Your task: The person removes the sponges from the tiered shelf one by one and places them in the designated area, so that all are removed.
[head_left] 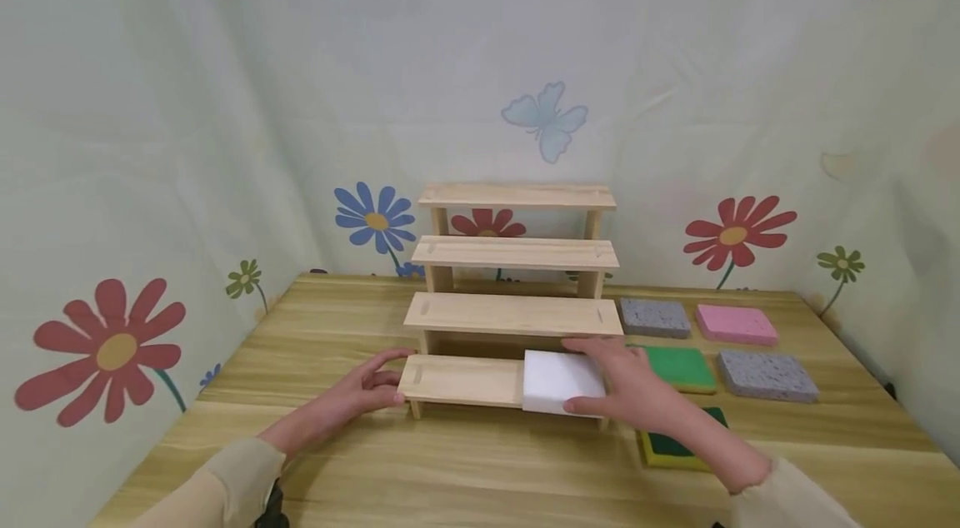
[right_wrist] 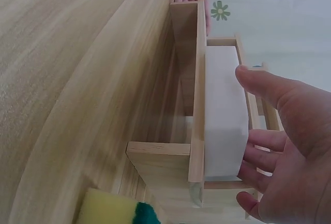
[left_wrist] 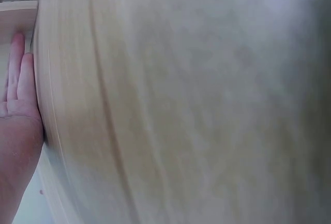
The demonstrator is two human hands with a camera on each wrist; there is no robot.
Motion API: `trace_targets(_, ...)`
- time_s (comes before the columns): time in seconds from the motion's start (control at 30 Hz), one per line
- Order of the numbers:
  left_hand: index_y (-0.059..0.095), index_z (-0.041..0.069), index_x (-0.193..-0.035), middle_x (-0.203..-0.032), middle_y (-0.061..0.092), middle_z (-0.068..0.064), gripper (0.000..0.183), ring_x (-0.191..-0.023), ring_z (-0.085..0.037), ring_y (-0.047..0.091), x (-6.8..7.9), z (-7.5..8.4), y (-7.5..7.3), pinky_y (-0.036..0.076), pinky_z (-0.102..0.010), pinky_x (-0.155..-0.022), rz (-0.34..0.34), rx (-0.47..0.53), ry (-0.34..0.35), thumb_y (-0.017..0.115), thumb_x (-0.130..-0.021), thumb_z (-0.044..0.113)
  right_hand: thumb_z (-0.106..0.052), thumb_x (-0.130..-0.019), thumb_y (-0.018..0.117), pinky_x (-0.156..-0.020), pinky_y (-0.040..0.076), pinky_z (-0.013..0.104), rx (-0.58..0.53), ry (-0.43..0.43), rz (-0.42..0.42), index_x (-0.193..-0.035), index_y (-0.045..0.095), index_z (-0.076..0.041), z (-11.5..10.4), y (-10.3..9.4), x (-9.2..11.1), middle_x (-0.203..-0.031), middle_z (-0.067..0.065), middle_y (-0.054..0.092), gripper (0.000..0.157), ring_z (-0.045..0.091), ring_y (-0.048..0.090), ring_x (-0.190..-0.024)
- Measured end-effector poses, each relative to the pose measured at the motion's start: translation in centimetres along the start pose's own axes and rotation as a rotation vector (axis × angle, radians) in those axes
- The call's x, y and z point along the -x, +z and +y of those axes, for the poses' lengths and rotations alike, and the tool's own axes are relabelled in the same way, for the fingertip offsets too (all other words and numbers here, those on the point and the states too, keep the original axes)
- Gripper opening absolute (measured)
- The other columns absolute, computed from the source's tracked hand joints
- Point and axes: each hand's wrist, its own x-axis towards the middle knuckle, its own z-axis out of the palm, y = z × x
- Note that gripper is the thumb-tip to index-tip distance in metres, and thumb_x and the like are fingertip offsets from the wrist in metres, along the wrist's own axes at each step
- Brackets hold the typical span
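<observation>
A white rectangular sponge [head_left: 561,381] lies on the right part of the lowest step of a pale wooden four-step display stand [head_left: 465,382]. My right hand [head_left: 630,382] holds the sponge, thumb at its front right corner and fingers at its back; in the right wrist view, thumb and fingertips are at its edges. My left hand [head_left: 360,391] touches the left end of that same step, thumb near the front corner and forefinger near the back one. In the left wrist view, straight fingers [left_wrist: 25,81] lie along the wood.
Right of the stand, a grey speckled block [head_left: 655,318] and a pink one [head_left: 737,324] lie behind a green-and-yellow sponge [head_left: 678,368] and another grey block [head_left: 768,376]. A dark green-and-yellow sponge [head_left: 675,449] lies partly under my right forearm. A flowered curtain [head_left: 300,95] surrounds the wooden table [head_left: 360,478].
</observation>
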Motion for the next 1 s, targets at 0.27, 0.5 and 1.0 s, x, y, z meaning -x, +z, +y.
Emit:
trace_targets(0.27,0.027,0.029,-0.155,-0.147,0.050,-0.018,0.067,-0.129,-0.022,0.055,0.3,0.2,0.1,0.043,-0.032,-0.103,-0.008,0.006,0.019,0.061,-0.098,0.025,-0.051,-0.076,0.081,-0.086,0.031,0.047,-0.001,0.017,-0.017,-0.140,0.054,-0.016,0.1,0.6,-0.3,-0.138,0.005,0.060,0.077,0.027,0.051,-0.122)
trace_targets(0.5,0.026,0.029,-0.155,-0.147,0.050,-0.017,0.066,-0.130,-0.022,0.054,0.1,0.6,0.1,0.043,-0.038,-0.106,-0.011,-0.002,0.008,0.061,-0.098,0.027,-0.045,-0.074,0.084,-0.084,0.033,0.048,0.050,0.012,-0.017,-0.138,0.057,-0.016,0.4,0.9,-0.4,-0.133,0.005,0.062,0.075,0.029,0.050,-0.122)
trace_targets(1.0,0.026,0.026,-0.155,-0.148,0.049,-0.019,0.068,-0.130,-0.024,0.054,0.0,0.6,0.1,0.042,-0.042,-0.107,-0.008,0.003,0.003,0.061,-0.098,0.026,-0.044,-0.071,0.086,-0.080,0.031,0.041,0.045,-0.002,0.014,-0.134,0.060,-0.016,0.4,1.0,-0.5,-0.125,0.004,0.065,0.074,0.028,0.053,-0.114)
